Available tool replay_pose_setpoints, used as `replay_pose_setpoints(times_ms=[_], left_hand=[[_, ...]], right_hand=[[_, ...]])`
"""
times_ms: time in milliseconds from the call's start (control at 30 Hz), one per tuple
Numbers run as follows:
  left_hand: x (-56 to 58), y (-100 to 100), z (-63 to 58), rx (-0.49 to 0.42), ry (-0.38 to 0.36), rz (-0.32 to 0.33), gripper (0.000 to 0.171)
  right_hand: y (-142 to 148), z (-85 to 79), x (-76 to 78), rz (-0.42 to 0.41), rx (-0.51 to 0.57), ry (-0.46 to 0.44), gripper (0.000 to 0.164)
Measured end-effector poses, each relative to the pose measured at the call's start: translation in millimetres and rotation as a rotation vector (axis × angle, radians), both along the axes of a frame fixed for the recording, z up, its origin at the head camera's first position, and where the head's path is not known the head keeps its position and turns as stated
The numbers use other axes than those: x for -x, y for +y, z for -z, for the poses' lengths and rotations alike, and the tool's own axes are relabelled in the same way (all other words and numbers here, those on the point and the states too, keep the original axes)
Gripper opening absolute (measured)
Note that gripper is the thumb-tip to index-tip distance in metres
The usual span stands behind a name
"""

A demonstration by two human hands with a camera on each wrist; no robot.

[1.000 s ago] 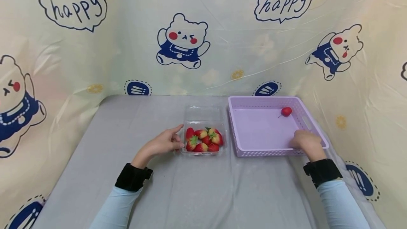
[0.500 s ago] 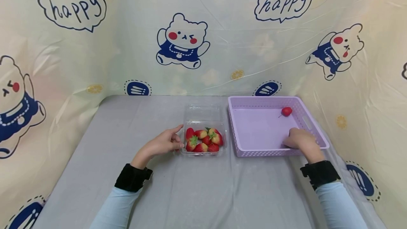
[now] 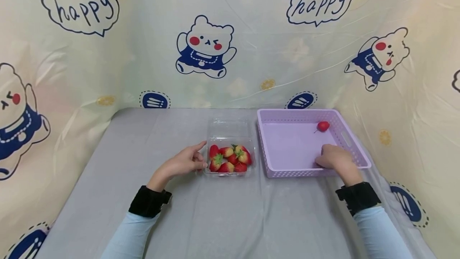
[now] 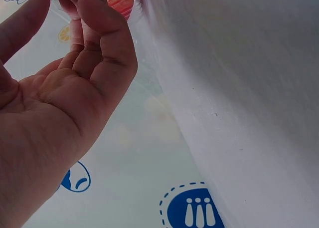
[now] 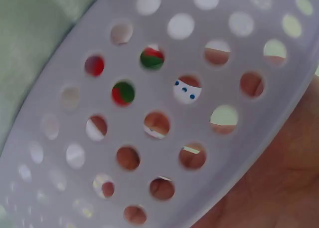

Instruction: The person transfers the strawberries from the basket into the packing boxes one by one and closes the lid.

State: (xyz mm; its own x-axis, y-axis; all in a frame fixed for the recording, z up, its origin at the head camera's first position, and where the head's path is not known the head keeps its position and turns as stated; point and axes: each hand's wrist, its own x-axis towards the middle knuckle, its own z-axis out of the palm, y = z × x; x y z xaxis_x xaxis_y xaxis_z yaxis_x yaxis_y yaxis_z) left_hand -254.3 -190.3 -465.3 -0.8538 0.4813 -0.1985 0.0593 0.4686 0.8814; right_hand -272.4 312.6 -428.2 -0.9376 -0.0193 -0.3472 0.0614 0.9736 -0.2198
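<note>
A clear plastic box point(image 3: 231, 174) full of red strawberries point(image 3: 226, 167) stands mid-table with its lid point(image 3: 230, 127) tipped back. My left hand point(image 3: 185, 160) is at its left side, index finger stretched to the rim and thumb near the front corner, other fingers loosely bent. Inside the lilac basket point(image 3: 287, 143), near its front wall, my right hand point(image 3: 335, 158) reaches down with bent fingers. Through the basket's holes in the right wrist view, a red-and-green strawberry point(image 5: 123, 93) shows between the fingertips; in the head view the hand hides it.
One red fruit with a thin stem point(image 3: 323, 126) lies in the basket's back right corner. A grey cloth point(image 3: 215, 211) covers the table. Printed curtains point(image 3: 251, 51) rise behind and at both sides. The basket's perforated walls stand around the right hand.
My right hand has slid left inside the basket, away from its right wall, along the front side. The left hand, the box and the stemmed fruit stay where they were.
</note>
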Motion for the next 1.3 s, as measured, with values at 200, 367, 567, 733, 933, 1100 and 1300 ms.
replay_pose_setpoints(times_ms=[200, 367, 567, 733, 933, 1100, 1300], left_hand=[[-0.5, -0.4, 1.2, -0.004, -0.011, -0.008, 0.083], [-0.5, 0.0, 0.4, 0.001, -0.009, -0.009, 0.083], [0.4, 1.3, -0.2, 0.006, -0.003, -0.011, 0.083], [0.1, 1.1, 0.2, 0.009, -0.004, -0.012, 0.083], [0.3, 0.6, 1.6, 0.01, 0.001, -0.012, 0.084], [0.3, 0.6, 1.8, 0.013, 0.002, -0.012, 0.084], [0.2, 0.6, 2.1, 0.013, 0.004, -0.008, 0.083]], right_hand=[[-10.2, 6.9, 3.5, 0.003, 0.051, 0.09, 0.029], [-12.9, 10.4, 5.0, -0.004, 0.062, 0.075, 0.03], [-14.0, 11.8, 5.6, -0.01, 0.061, 0.067, 0.033], [-13.7, 11.8, 5.8, -0.017, 0.053, 0.066, 0.035], [-14.3, 11.2, 4.8, -0.021, 0.046, 0.044, 0.034], [-16.5, 12.3, 3.8, -0.019, 0.066, 0.039, 0.031], [-17.5, 16.9, 3.3, -0.028, 0.091, 0.07, 0.032]])
